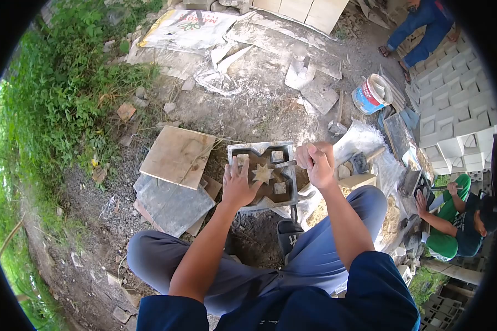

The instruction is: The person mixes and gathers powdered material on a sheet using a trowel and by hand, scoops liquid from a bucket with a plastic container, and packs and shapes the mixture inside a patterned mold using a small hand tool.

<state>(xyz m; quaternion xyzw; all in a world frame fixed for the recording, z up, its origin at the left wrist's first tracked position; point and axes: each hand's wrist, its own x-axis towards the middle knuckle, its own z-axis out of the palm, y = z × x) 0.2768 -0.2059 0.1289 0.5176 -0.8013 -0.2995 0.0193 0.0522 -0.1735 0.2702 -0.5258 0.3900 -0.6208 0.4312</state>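
Observation:
A square block mold (238,148) with a grey frame lies on the ground between my legs. A pale star-shaped piece (263,174) sits in its middle, with small square pieces near the corners. My left hand (238,185) rests over the mold's left side, fingers spread and palm down. At the upper right edge of the mold, my right hand (316,161) is closed in a fist round a thin flat metal tool (286,164). The tool's narrow blade points left over the mold. Its handle is hidden in the fist.
Square boards (179,157) lie stacked at left. At right are a pile of sand (391,220), a white plastic sheet (364,138), and a paint bucket (370,96). Stacked pale blocks (458,110) line the far right. A seated co-worker (453,220) works there; another person (425,27) stands behind.

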